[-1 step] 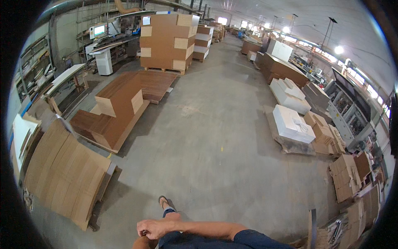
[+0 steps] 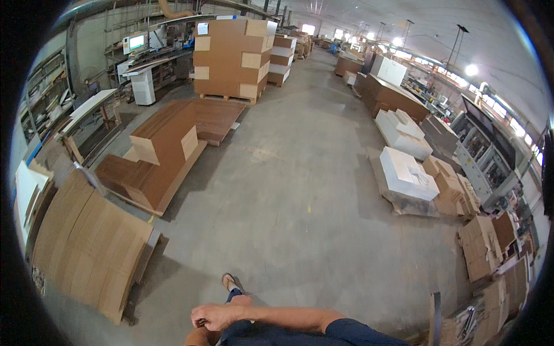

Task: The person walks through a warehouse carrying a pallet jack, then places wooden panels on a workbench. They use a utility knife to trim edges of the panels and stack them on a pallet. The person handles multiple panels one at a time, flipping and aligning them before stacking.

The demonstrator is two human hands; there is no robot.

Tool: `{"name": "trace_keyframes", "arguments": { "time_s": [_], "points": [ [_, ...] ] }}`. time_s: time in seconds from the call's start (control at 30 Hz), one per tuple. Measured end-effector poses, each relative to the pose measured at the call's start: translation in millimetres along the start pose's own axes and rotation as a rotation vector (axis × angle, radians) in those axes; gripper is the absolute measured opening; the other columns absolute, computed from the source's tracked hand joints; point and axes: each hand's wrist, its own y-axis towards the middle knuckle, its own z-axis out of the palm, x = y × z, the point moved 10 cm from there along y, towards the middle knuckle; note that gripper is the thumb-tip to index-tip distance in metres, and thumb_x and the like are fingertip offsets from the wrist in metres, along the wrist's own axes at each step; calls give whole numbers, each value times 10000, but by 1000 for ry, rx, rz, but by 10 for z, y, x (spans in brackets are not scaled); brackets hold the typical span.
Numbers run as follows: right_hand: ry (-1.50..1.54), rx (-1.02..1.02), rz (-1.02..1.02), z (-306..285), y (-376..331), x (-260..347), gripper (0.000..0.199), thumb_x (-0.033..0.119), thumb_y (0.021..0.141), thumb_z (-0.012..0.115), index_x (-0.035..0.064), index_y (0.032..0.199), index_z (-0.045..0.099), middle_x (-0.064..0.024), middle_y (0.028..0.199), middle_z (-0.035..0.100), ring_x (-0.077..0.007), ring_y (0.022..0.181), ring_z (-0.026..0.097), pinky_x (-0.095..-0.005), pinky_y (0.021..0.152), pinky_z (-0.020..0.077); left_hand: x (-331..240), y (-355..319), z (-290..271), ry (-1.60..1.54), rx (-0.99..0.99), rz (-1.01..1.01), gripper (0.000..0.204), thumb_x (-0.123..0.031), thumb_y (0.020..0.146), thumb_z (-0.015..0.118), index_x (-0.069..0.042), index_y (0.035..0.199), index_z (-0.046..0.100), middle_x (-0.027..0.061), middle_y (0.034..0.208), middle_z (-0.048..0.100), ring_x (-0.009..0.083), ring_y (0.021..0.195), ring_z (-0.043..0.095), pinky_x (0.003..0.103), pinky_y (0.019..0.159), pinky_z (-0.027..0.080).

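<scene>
My right forearm crosses low in front of my body from a dark blue sleeve. My right hand [image 2: 213, 317] ends it with fingers curled, lying over my left forearm. What those fingers close on, if anything, is hidden. Only a little of my left arm shows below it. A patch of skin just beyond the right wrist may be my left hand [image 2: 243, 300]; its fingers cannot be made out. No tool or workpiece shows at either hand. My foot in a sandal [image 2: 229, 281] stands ahead on the grey concrete floor [image 2: 271, 230].
Stacked tan boards [image 2: 86, 248] stand at the near left, with brown panels [image 2: 164, 161] beyond. A tall panel stack [image 2: 225, 69] rests on a pallet. White panels [image 2: 404, 173], carton pieces [image 2: 480, 245] and a grey machine [image 2: 485, 153] line the right. A lit screen [image 2: 137, 42] is far left.
</scene>
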Motion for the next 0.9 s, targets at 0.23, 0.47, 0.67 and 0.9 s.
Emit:
{"name": "trace_keyframes", "arguments": {
  "time_s": [0.23, 0.47, 0.67, 0.9],
  "points": [
    [-120, -19, 182, -2386, 704, -757, 197, -20, 704, 524, 18, 896, 502, -137, 817, 527, -316, 775, 526, -409, 692, 429, 358, 1264, -1907, 112, 106, 115, 376, -346, 844, 617, -53, 1079, 642, 208, 1071, 654, 372, 1038, 618, 482, 821, 514],
    [-129, -185, 296, -4511, 1064, -1416, 204, 0, 676, 517, 28, 863, 440, -129, 801, 488, -298, 744, 475, -406, 656, 393, 764, 2833, -3406, 10, -5, 386, 342, -308, 834, 628, -56, 1064, 649, 190, 996, 675, 383, 951, 643, 477, 775, 530],
    [-143, -195, 237, -6223, 1201, -2264, 206, -11, 672, 516, 33, 866, 463, -136, 818, 503, -326, 771, 496, -418, 666, 405, 1519, 4258, -4541, -71, -35, 94, 286, -273, 815, 640, -45, 985, 673, 208, 950, 679, 406, 893, 651, 485, 709, 532],
    [-134, -124, -38, -8268, 1740, -2385, 220, -12, 712, 519, 12, 931, 506, -143, 909, 531, -324, 882, 521, -420, 785, 427, 2783, 5496, -6559, 108, -71, -41, 262, -260, 829, 599, -28, 903, 695, 213, 928, 684, 386, 848, 672, 492, 720, 536]
  ]
}}
